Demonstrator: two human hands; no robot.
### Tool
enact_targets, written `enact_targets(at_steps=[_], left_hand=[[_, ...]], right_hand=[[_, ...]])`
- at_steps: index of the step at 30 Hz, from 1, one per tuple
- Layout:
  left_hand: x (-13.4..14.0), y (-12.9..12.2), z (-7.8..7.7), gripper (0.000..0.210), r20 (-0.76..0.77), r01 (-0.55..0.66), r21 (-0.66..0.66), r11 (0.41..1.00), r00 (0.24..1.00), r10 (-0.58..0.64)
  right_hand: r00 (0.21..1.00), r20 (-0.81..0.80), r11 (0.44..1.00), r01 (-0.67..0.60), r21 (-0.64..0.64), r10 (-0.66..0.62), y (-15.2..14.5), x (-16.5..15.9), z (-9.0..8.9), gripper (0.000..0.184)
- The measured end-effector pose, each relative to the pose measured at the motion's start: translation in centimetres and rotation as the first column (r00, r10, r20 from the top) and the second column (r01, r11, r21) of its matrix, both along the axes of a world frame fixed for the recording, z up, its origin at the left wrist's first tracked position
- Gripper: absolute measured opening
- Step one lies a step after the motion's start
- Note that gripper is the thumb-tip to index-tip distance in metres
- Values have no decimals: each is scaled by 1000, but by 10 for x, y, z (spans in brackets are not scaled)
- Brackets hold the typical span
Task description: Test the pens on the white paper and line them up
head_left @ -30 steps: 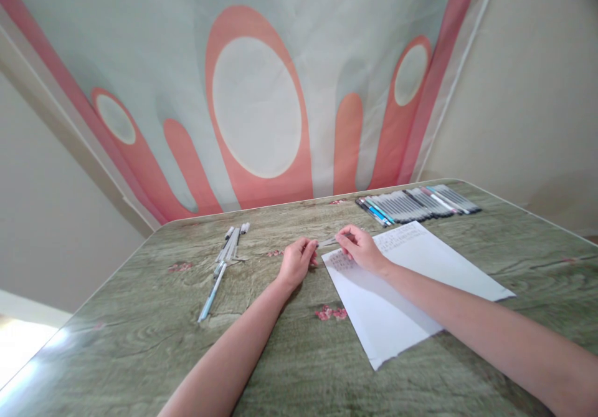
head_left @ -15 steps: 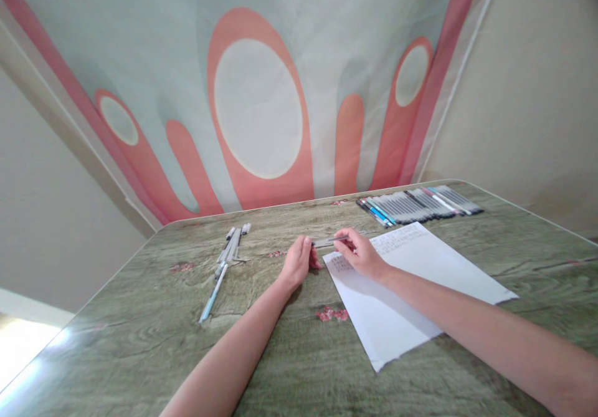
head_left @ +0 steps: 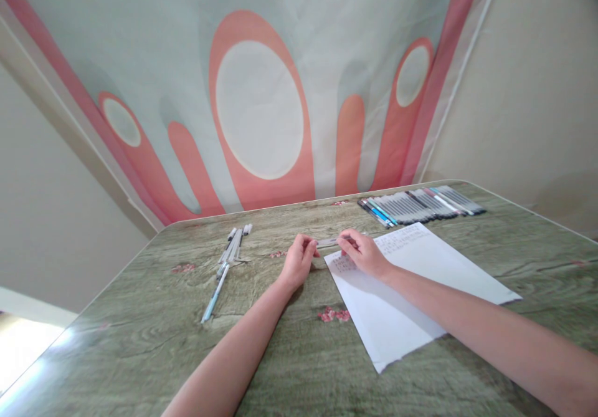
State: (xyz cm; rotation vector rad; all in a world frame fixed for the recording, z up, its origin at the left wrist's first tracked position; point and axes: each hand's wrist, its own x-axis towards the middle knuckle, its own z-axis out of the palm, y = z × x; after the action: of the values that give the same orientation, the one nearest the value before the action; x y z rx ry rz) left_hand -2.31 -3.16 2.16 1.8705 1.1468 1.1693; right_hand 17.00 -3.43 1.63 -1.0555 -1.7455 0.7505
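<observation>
A slender, pale pen spans the gap between my two hands above the table. My left hand is closed, thumb and fingers pinching the pen's left end. The other end is in the closed fingers of my right hand, which hovers over the top left corner of a white sheet of paper. Rows of handwriting run along the sheet's upper part. How much of the pen my fingers cover cannot be made out.
On the left of the wood-patterned table lies a loose group of clear pens, with a light blue pen nearer me. Many pens lie side by side in a row at the back right. A printed cloth hangs behind.
The dark thin piece at my right fingertips no longer shows; a pale pen barrel is seen between the hands. My left fingers have curled more round its end. The view shifted slightly.
</observation>
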Motion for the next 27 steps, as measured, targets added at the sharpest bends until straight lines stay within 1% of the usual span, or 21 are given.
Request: enact_targets(at_steps=[5, 6, 8, 9, 12, 13, 15, 19, 24, 27], left_hand=[[2, -2, 1, 19, 5, 18, 44, 999, 1000, -18], [3, -2, 1, 21, 16, 11, 59, 998, 1000, -12], [4, -2, 0, 31, 33, -23, 77, 997, 999, 20], [5, -1, 0, 34, 21, -41, 73, 996, 999, 40], [3, 1, 1, 28, -106, -71, 46, 996, 991, 75], [2, 1, 2, 32, -147, -77, 48, 996, 986, 83], [1, 1, 3, 40, -177, -90, 70, 994, 979, 101], [-1, 0, 6, 34, -173, -103, 122, 987, 977, 123], [1, -2, 7, 21, -139, -72, 171, 983, 985, 97], [2, -1, 6, 29, -87, -88, 147, 985, 991, 102]], right_hand=[[999, -47, 993, -15, -118, 10, 4, 1, -2, 29], [998, -59, 991, -15, -131, 8, 5, 1, -3, 30], [997, -74, 990, -12, -138, 2, 6, 1, -4, 30], [997, -76, 991, -10, -137, 0, 7, 1, -4, 30], [997, -76, 991, -10, -133, 0, 6, 0, -4, 30], [997, -74, 991, -11, -130, 1, 6, 0, -3, 30], [998, -66, 992, -15, -122, 7, 5, 0, -3, 29], [998, -65, 993, -17, -121, 9, 4, 0, -2, 29], [997, -75, 990, -11, -138, 1, 5, 0, -3, 28], [997, -76, 991, -12, -135, 1, 6, 0, -3, 29]])
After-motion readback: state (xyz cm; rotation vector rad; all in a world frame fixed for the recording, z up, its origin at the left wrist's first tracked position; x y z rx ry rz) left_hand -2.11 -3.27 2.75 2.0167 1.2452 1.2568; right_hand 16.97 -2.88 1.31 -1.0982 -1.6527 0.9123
